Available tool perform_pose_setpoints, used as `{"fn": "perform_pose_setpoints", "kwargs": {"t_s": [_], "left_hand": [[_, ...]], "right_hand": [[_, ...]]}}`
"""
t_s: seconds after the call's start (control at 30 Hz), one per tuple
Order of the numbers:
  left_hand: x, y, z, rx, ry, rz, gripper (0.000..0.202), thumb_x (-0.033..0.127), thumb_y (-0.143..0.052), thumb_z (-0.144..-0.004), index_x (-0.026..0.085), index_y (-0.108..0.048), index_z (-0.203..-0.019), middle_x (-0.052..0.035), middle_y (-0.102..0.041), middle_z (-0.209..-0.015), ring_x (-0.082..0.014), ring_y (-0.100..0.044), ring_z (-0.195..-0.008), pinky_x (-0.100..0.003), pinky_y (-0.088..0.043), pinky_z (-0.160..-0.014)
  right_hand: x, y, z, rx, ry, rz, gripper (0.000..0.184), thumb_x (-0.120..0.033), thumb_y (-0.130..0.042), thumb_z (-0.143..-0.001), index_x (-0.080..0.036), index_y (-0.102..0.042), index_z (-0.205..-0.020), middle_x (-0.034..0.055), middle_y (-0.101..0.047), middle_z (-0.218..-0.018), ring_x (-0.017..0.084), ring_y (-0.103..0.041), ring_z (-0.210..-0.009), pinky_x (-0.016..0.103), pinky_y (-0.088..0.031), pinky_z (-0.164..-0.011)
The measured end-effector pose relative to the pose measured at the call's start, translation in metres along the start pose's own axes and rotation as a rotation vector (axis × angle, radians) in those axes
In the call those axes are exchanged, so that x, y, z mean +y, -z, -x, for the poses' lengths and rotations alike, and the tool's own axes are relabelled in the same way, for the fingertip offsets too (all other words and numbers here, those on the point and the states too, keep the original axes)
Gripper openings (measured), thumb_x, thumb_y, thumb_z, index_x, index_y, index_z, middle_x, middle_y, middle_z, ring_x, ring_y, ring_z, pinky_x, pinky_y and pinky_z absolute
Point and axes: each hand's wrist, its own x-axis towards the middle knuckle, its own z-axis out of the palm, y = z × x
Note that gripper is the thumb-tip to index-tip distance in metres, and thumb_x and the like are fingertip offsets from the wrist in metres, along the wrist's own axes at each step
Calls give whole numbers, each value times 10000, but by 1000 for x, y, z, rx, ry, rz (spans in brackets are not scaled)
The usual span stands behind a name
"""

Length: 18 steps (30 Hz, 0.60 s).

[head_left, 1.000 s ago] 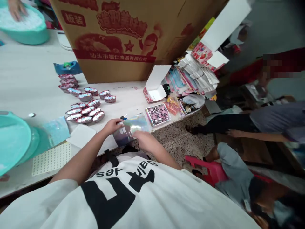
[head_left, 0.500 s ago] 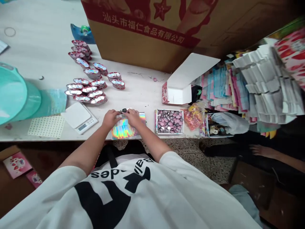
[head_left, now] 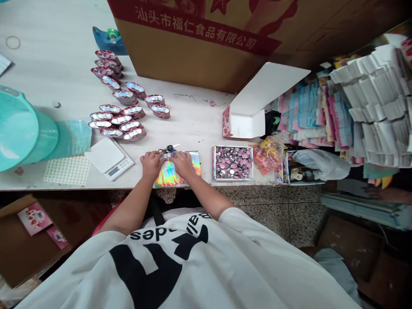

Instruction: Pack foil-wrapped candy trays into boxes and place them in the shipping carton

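I've got a holographic pouch [head_left: 168, 177] lying flat at the front of the table [head_left: 193, 124], under my left hand [head_left: 152, 165] and right hand [head_left: 183, 164]. Both hands sit palm down, fingers curled over it, close together but not touching; I can't tell whether either is pinching anything. A key [head_left: 174, 146] on a ring lies just above them. The pouch looks thin, light and slippery, so I'd pin it down and take it by an edge. A scale [head_left: 111, 159] sits to the left, a box of pink badges [head_left: 232, 163] to the right.
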Motion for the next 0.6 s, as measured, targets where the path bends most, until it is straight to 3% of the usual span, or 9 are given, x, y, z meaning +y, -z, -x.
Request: {"fn": "perform_pose_setpoints", "kwargs": {"t_s": [0.2, 0.27, 0.33, 0.47, 0.6], "left_hand": [[-2, -6, 2, -4, 38, 18, 292, 440, -634, -902, 239, -744, -1082, -132, -684, -1158, -329, -498, -1117, -473, -281, -938], [-1, -6, 1, -20, 53, 14, 300, 437, -641, -899, 230, -741, -1091, -133, -685, -1163, -332, -499, -1124, -480, -283, -945], [2, -3, 0, -40, 56, -1, 306, 436, -641, -898, 223, -736, -1096, -139, -685, -1164, -339, -505, -1130, -488, -290, -949], [15, 10, 1, -73, 18, -50, 315, 396, -612, -912, 221, -706, -1156, -161, -654, -1239, -356, -515, -1161, -503, -314, -974], [32, 33, 11, -72, 19, 45, 397, 348, -519, -954, 206, -616, -1313, -168, -623, -1303, -348, -537, -1213, -534, -319, -1055]], "right_hand": [[-4, 0, 20, -24, 74, -65, 282, -148, -502, -956, -202, -704, -1145, 102, -455, -1540, 287, -349, -1392, 486, -244, -1123], [-7, 10, 39, -65, 93, -175, 180, -172, -574, -921, -184, -732, -1007, 109, -550, -1448, 293, -419, -1346, 477, -321, -1083], [-9, 24, 60, -102, 63, -387, 71, -194, -658, -864, -179, -726, -848, 96, -684, -1223, 259, -555, -1191, 423, -415, -1005], [-4, 50, 89, -54, -212, -953, 159, -330, -746, -772, -184, -690, -748, 40, -724, -806, 175, -659, -782, 305, -520, -757], [8, 65, 70, 158, -445, -1224, 282, -436, -787, -642, -188, -660, -688, 31, -696, -695, 172, -629, -642, 299, -511, -640]]}}
